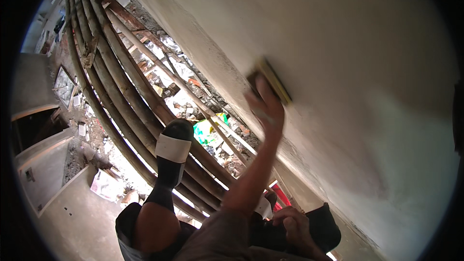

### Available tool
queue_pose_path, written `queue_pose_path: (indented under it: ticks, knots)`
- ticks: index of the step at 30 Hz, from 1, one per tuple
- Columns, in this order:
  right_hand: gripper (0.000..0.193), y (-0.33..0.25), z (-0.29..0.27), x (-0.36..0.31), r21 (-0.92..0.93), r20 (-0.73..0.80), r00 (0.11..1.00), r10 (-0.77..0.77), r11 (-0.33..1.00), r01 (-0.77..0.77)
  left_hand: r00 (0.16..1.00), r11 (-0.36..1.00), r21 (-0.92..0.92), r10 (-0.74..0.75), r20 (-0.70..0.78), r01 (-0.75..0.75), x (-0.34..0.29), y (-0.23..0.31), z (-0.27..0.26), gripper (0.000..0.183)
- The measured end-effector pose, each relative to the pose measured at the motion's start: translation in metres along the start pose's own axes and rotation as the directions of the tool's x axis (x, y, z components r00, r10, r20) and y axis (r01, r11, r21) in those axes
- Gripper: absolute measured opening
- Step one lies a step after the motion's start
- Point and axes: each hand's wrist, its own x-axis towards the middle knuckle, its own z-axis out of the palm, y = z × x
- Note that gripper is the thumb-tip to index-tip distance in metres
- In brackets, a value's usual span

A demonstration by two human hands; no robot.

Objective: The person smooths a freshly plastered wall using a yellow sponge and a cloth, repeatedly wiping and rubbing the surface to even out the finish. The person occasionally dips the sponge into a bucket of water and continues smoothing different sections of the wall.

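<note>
My left hand (266,106) reaches up along the wall, its fingers closed round a plastering float (274,81). The float has a dark back and a yellowish edge, and its face is against or very close to the pale plastered wall (357,43); motion blurs both hand and tool. Damp-looking darker patches mark the plaster lower down. My right hand (294,224) rests at my dark-clothed right knee (324,227), fingers curled; whether anything is inside them is hidden.
Several long bamboo poles (128,92) run side by side beneath me, with my left foot in a dark slipper with a white strap (173,149) on them. Through the gaps, rubble and a green-yellow bag (205,133) show far below. Grey wall sections (72,222) stand at lower left.
</note>
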Motion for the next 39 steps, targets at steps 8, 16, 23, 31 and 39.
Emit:
queue_pose_path:
  ticks: [8, 16, 23, 31, 39]
  knots:
    - [0.017, 0.004, 0.005, -0.015, 0.022, 0.060, 0.998, -0.004, 1.000, 0.003, 0.926, 0.918, -0.137, -0.378, -0.014, 0.373, -0.020, -0.112, -0.002, 0.062]
    - [0.016, 0.005, -0.004, -0.019, 0.041, -0.008, 0.997, 0.080, 0.996, -0.079, 0.998, 0.970, -0.236, -0.063, -0.002, 0.061, 0.074, 0.006, 0.000, 0.052]
    - [0.017, 0.004, 0.000, -0.011, 0.008, 0.056, 0.998, 0.017, 1.000, -0.017, 0.984, 0.982, -0.105, 0.146, -0.100, -0.157, -0.048, -0.032, 0.002, 0.043]
    - [0.018, 0.008, 0.002, -0.015, 0.013, 0.073, 0.995, 0.067, 0.998, -0.068, 0.998, 0.975, -0.212, 0.048, -0.052, -0.058, 0.185, -0.020, -0.019, 0.061]
    - [0.017, -0.001, -0.002, -0.009, 0.000, 0.017, 0.995, 0.099, 0.995, -0.099, 0.963, 0.961, -0.086, 0.258, -0.085, -0.265, 0.119, 0.035, 0.000, 0.056]
